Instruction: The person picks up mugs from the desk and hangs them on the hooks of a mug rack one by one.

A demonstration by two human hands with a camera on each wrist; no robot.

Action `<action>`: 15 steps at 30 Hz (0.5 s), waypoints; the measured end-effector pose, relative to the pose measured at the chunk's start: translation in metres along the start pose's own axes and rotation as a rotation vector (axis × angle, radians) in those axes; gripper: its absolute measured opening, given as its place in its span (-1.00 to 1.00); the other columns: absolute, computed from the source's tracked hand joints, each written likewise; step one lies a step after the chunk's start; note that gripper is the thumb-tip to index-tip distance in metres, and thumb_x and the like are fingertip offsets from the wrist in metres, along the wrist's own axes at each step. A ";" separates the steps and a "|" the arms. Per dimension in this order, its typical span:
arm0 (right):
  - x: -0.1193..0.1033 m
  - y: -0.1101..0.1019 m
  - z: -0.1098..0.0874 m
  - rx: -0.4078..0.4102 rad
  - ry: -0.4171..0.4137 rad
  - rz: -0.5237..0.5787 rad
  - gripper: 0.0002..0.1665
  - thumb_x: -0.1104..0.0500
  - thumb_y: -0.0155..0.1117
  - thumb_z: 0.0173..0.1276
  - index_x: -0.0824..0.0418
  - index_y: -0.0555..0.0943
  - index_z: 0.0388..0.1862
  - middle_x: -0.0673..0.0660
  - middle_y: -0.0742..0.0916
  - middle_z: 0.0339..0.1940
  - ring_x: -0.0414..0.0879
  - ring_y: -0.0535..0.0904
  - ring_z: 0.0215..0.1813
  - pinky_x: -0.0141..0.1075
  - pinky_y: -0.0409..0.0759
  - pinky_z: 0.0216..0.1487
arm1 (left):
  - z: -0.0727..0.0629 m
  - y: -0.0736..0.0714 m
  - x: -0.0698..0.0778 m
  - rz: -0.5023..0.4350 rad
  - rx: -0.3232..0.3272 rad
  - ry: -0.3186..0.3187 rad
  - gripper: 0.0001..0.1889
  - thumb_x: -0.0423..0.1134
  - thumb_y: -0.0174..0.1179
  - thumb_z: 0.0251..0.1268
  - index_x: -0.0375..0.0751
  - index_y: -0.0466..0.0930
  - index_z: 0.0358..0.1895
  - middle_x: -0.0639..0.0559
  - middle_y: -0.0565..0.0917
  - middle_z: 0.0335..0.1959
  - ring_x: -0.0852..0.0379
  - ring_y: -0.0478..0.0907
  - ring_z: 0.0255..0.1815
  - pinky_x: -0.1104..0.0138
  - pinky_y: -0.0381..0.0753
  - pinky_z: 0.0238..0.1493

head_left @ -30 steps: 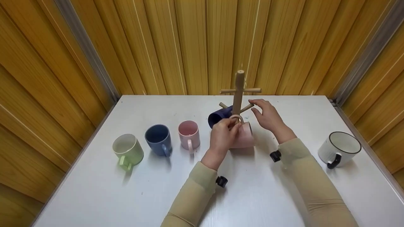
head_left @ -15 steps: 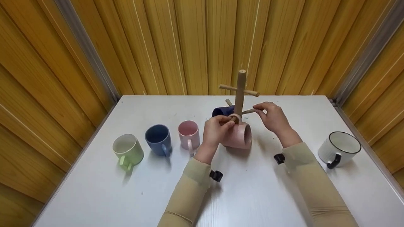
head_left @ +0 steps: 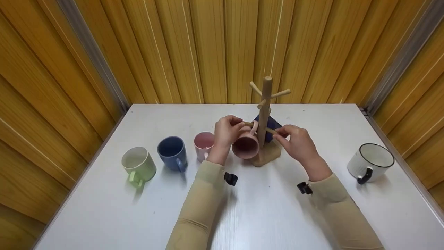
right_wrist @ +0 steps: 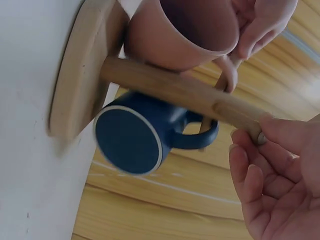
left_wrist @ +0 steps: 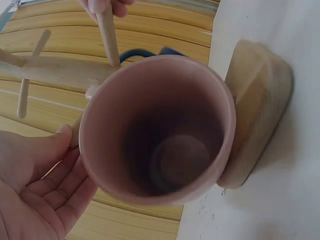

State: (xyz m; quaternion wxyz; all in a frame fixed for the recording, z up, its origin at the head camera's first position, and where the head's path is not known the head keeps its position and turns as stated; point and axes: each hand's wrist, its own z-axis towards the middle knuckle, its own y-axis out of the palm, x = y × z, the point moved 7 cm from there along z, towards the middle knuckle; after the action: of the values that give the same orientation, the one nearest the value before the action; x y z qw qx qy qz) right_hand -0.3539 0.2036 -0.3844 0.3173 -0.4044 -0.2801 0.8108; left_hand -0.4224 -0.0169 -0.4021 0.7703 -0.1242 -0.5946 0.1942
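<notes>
A wooden mug rack (head_left: 264,119) stands upright on its base (head_left: 269,154), with several pegs. My left hand (head_left: 225,133) pinches the tip of a lower peg at the rack's left side. From that peg hangs a pink mug (head_left: 245,148) by its handle, tilted with its mouth facing me; in the left wrist view the mug (left_wrist: 160,125) covers part of the peg. My right hand (head_left: 301,146) pinches the end of another lower peg (head_left: 271,131) on the right. A dark blue mug (right_wrist: 127,140) hangs behind the post, partly hidden in the head view.
Left of the rack stand a second pink mug (head_left: 204,142), a blue mug (head_left: 172,154) and a light green mug (head_left: 140,165), all upright. A white mug (head_left: 370,163) with black rim and handle is near the right edge of the white table (head_left: 270,215). Wood-panelled walls surround it.
The rack has turned: the hanging pink mug has swung from the front to the left, the dark blue one from the left to behind the post. My right hand has taken hold of a peg.
</notes>
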 end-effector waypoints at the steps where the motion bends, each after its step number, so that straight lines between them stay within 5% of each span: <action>1: -0.004 0.000 -0.002 0.010 -0.012 -0.003 -0.79 0.24 0.47 0.34 0.38 0.74 -0.17 0.27 0.81 -0.29 0.11 0.75 -0.22 -0.08 0.67 -0.27 | 0.003 0.001 0.001 0.002 -0.001 0.009 -0.90 -0.34 0.41 0.30 -0.28 0.80 -0.19 -0.13 0.84 -0.25 0.02 0.77 -0.16 0.32 0.74 -0.12; 15: -0.039 0.020 -0.010 0.094 0.004 -0.039 -0.73 0.15 0.58 0.21 0.34 0.75 -0.31 0.22 0.77 -0.38 0.04 0.73 -0.29 -0.12 0.78 -0.24 | 0.026 0.014 0.006 0.094 -0.034 -0.016 -0.85 -0.35 0.35 0.36 -0.24 0.83 -0.08 -0.09 0.85 -0.12 0.07 0.77 -0.05 0.34 0.74 -0.02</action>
State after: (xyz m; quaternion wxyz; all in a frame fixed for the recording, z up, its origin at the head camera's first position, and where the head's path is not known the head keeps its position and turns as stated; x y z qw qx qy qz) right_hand -0.3331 0.1636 -0.3854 0.3522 -0.3850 -0.2491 0.8159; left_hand -0.4481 -0.0030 -0.3959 0.7534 -0.1635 -0.5974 0.2210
